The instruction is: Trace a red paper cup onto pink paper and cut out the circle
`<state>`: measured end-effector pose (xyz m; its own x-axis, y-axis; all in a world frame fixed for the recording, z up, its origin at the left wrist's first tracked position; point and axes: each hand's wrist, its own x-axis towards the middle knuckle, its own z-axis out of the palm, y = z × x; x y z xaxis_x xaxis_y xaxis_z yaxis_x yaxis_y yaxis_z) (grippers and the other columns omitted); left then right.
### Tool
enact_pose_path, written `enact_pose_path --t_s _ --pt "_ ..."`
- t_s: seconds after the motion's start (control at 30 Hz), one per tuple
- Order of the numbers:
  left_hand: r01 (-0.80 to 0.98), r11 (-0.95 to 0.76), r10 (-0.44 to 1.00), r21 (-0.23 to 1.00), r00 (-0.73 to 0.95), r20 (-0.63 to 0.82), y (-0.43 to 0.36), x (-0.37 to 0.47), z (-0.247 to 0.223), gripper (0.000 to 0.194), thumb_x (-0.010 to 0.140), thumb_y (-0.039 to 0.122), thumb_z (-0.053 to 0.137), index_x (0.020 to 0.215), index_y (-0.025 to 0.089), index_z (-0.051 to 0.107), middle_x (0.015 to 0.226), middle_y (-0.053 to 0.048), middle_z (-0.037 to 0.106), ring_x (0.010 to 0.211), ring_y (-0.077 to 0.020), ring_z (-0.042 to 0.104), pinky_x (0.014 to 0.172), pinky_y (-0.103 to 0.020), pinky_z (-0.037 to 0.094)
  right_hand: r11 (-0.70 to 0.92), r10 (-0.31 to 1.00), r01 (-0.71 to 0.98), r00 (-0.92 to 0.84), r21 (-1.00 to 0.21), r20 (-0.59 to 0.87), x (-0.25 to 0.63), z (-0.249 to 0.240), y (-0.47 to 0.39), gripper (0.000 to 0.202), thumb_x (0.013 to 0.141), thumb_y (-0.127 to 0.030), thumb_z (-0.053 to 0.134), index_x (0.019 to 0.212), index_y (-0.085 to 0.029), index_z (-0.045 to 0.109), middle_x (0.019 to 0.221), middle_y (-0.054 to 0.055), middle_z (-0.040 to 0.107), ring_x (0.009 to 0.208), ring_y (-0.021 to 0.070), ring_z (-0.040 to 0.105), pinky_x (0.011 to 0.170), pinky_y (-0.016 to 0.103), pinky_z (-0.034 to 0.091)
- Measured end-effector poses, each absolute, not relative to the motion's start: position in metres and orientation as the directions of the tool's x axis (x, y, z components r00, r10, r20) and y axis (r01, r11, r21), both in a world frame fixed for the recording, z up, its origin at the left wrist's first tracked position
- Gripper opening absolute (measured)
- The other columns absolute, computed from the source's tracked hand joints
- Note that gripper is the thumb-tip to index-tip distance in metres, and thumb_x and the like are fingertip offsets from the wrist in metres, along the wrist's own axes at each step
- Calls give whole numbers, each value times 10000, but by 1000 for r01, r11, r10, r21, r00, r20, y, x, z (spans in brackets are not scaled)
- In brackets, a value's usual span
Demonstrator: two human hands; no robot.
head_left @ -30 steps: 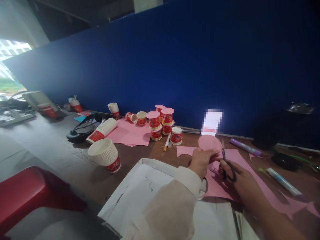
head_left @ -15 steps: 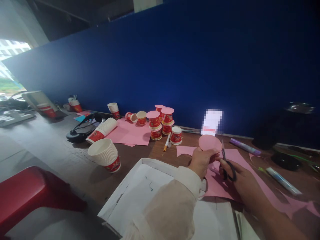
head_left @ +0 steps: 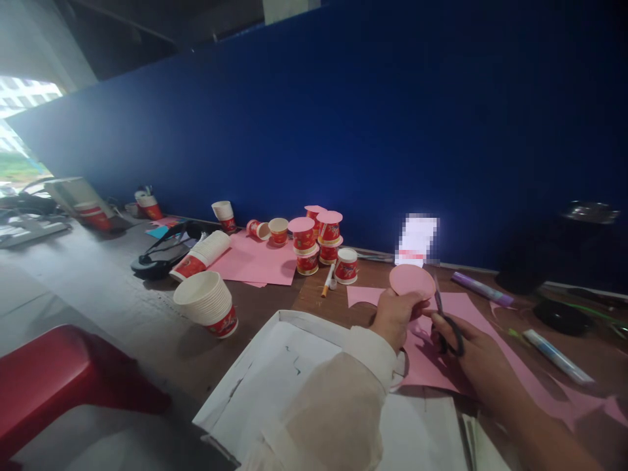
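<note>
Between thumb and fingers, my left hand (head_left: 396, 317) grips a round pink paper disc (head_left: 412, 281) by its lower edge. My right hand (head_left: 458, 337) has its fingers through the dark handles of a pair of scissors (head_left: 452, 330). The blades point up and away, close against the disc's right edge. Below both hands lies a cut pink sheet (head_left: 426, 363) with a curved notch at its left. Left of the hands, red paper cups (head_left: 303, 233) stand stacked with pink discs on them. A single upturned cup (head_left: 346, 268) stands beside them.
An open white box (head_left: 265, 366) sits under my left forearm. A nested cup stack (head_left: 209, 301) stands left of it. Another pink sheet (head_left: 255, 261) lies farther back. A purple tube (head_left: 481, 288) and a white tube (head_left: 557, 356) lie right. A blue partition (head_left: 343, 131) backs the table.
The disc has shifted very slightly in my left hand's grip beside the scissors. Otherwise the hands and the things on the table look the same.
</note>
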<state>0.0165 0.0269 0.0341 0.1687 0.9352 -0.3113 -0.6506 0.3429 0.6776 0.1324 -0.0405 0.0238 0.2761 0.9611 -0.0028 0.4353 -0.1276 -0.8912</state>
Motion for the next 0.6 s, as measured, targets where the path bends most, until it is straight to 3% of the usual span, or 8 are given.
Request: enact_pose_path --t_s 0.27,0.6 --pt "-654 344 932 674 153 -328 27 16 36 122 670 58 772 770 112 727 678 -39 689 600 -116 638 571 -201 506 -116 963 441 270 -890 8 128 30 -41 546 746 -754 651 626 -222 631 647 49 678 537 157 529 515 281 472" --pt "-672 347 924 654 126 -361 28 15 36 129 746 104 773 819 121 669 703 -44 689 592 -126 656 538 -207 487 -67 969 462 240 -884 53 129 29 -40 513 764 -710 665 747 -206 758 656 59 701 556 184 593 514 288 495"
